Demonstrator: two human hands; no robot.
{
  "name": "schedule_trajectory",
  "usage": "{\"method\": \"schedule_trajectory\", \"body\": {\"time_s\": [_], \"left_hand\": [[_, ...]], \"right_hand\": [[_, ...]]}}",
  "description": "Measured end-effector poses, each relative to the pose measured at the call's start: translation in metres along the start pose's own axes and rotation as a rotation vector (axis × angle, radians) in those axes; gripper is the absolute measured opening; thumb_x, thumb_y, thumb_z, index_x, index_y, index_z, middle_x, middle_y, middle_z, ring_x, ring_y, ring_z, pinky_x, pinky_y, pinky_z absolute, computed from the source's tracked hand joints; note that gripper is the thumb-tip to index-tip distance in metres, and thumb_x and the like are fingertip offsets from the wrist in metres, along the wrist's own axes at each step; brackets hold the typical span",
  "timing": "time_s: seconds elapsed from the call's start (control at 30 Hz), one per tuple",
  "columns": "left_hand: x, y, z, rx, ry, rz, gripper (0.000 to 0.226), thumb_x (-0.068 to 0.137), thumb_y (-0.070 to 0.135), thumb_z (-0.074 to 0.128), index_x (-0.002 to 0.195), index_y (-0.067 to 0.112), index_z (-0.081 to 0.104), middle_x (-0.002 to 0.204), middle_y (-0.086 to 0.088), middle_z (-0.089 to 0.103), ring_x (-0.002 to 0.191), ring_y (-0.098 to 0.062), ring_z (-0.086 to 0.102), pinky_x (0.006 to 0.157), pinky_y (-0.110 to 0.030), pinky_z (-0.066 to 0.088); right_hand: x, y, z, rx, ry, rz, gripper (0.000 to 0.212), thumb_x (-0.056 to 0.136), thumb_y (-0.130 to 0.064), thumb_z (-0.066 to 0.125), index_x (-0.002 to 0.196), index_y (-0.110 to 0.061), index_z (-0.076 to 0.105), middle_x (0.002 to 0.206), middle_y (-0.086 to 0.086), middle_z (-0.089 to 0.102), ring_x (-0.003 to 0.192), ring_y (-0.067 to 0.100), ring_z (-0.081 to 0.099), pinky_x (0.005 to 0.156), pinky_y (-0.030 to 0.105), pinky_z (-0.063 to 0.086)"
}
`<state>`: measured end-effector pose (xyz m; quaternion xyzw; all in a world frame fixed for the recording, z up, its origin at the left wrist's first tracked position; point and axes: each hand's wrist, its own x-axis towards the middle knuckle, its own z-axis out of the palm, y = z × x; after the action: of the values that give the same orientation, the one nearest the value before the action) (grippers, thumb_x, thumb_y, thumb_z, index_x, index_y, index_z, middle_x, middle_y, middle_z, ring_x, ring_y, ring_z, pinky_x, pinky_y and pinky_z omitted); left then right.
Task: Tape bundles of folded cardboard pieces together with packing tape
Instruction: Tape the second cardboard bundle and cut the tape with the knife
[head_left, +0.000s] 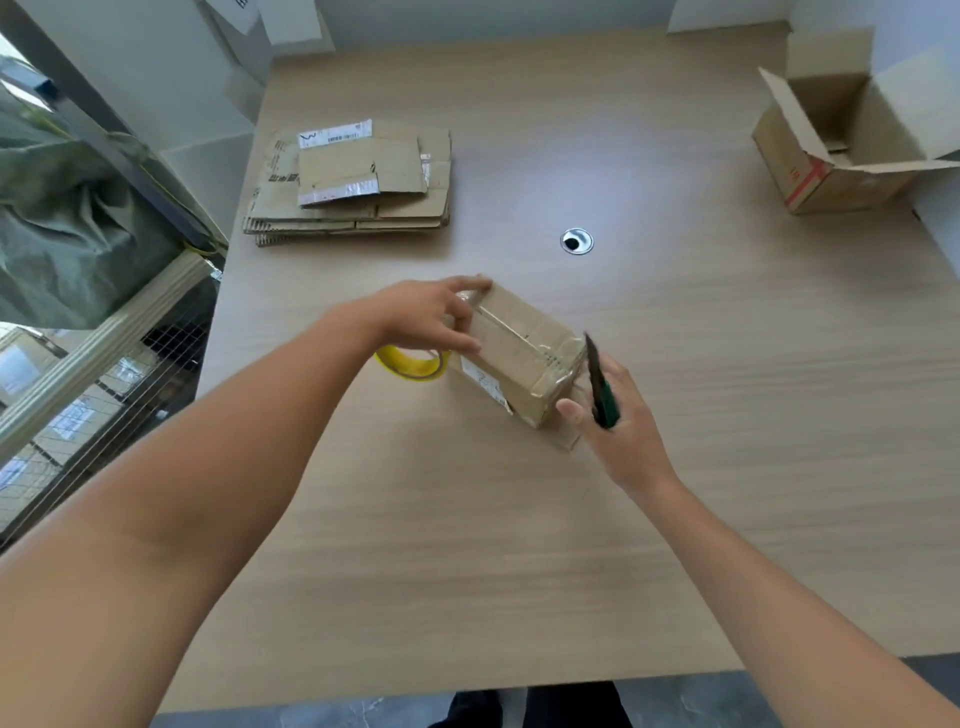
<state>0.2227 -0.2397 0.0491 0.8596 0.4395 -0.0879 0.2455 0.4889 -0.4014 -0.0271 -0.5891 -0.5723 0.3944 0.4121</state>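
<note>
A bundle of folded cardboard (519, 353) wrapped with clear tape lies at the middle of the wooden table (519, 545). My left hand (431, 317) grips its far left end with the fingers over the top edge. My right hand (618, 421) holds a green and black utility knife (600, 382) and its thumb touches the bundle's near right corner. A yellow roll of packing tape (413, 364) lies flat on the table just left of the bundle, partly hidden under my left hand.
A stack of flattened cardboard boxes (353, 182) lies at the table's far left. An open cardboard box (841, 135) stands at the far right. A round metal cable hole (576, 241) sits behind the bundle. A wire cage with green sacks (78, 218) borders the left.
</note>
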Motion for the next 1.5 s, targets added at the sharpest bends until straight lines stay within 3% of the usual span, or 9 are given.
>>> {"method": "schedule_trajectory", "body": {"time_s": [0.17,0.27,0.33,0.47,0.73,1.03,1.2,1.3,1.5], "left_hand": [[-0.017,0.016,0.008,0.063,0.065,-0.060,0.029,0.086,0.053,0.066,0.075,0.027,0.063,0.146,0.014,0.042,0.099,-0.019,0.062,0.090,-0.036,0.046],[-0.049,0.027,0.029,0.069,0.088,-0.106,0.027,0.085,0.053,0.065,0.074,0.029,0.060,0.146,0.012,0.042,0.103,-0.022,0.062,0.088,-0.034,0.045],[-0.073,0.038,0.046,0.024,0.115,-0.114,0.028,0.085,0.056,0.064,0.076,0.030,0.060,0.139,0.012,0.046,0.101,-0.022,0.062,0.089,-0.036,0.047],[-0.117,0.069,0.081,-0.099,0.163,-0.083,0.024,0.085,0.052,0.062,0.077,0.029,0.060,0.125,0.017,0.052,0.100,-0.015,0.062,0.087,-0.033,0.045],[-0.142,0.064,0.096,-0.379,0.177,-0.204,0.017,0.080,0.042,0.064,0.085,0.025,0.067,0.160,0.007,0.034,0.120,-0.019,0.056,0.096,-0.030,0.040],[-0.158,0.082,0.121,-0.600,0.142,-0.195,0.018,0.072,0.035,0.053,0.078,0.025,0.067,0.146,0.007,0.045,0.112,-0.013,0.057,0.084,-0.029,0.039],[-0.184,0.094,0.109,-0.816,0.292,-0.141,0.023,0.072,0.025,0.046,0.072,0.036,0.066,0.120,0.019,0.049,0.108,0.009,0.050,0.087,-0.018,0.038],[-0.193,0.112,0.101,-0.822,0.293,-0.031,0.026,0.076,0.021,0.045,0.076,0.038,0.065,0.117,0.020,0.048,0.110,0.006,0.049,0.084,-0.007,0.036],[-0.201,0.126,0.095,-0.786,0.300,0.027,0.023,0.080,0.022,0.044,0.085,0.030,0.065,0.116,0.012,0.047,0.110,-0.002,0.049,0.085,-0.012,0.038]], "right_hand": [[0.004,-0.005,0.017,-0.179,0.105,0.019,0.034,0.087,-0.014,0.078,0.118,-0.005,0.067,0.150,-0.011,0.044,0.130,-0.020,0.035,0.104,0.002,0.026],[0.010,-0.013,0.015,-0.186,0.196,0.075,0.032,0.091,-0.006,0.066,0.123,-0.005,0.064,0.132,0.008,0.060,0.117,0.006,0.057,0.102,0.019,0.043],[0.018,-0.018,0.009,-0.206,0.241,0.193,0.005,0.090,-0.014,0.066,0.093,-0.013,0.062,0.104,0.012,0.058,0.099,0.029,0.061,0.082,0.029,0.044],[0.023,-0.026,0.004,0.018,0.125,0.391,0.029,0.089,-0.015,0.072,0.076,-0.018,0.046,0.077,0.006,0.051,0.075,0.025,0.057,0.074,0.047,0.053],[-0.054,-0.038,0.045,0.159,-0.002,0.350,0.017,0.080,-0.030,0.081,0.086,-0.026,0.065,0.079,-0.005,0.065,0.072,0.020,0.058,0.067,0.034,0.048],[-0.053,-0.048,0.045,-0.018,0.070,0.309,0.014,0.089,-0.017,0.071,0.101,-0.016,0.063,0.095,-0.001,0.059,0.096,0.019,0.061,0.082,0.028,0.046],[-0.095,-0.089,0.030,0.136,-0.063,0.265,0.019,0.096,-0.019,0.069,0.083,-0.013,0.056,0.070,-0.001,0.054,0.063,0.015,0.053,0.062,0.027,0.047],[-0.124,-0.117,0.046,0.356,-0.239,0.323,0.006,0.095,-0.014,0.070,0.094,-0.012,0.064,0.061,-0.009,0.054,0.054,0.013,0.050,0.055,0.025,0.050],[-0.132,-0.141,0.048,0.282,-0.167,0.308,0.011,0.091,-0.016,0.076,0.083,-0.014,0.068,0.060,-0.011,0.058,0.055,0.007,0.052,0.056,0.023,0.047]]}}
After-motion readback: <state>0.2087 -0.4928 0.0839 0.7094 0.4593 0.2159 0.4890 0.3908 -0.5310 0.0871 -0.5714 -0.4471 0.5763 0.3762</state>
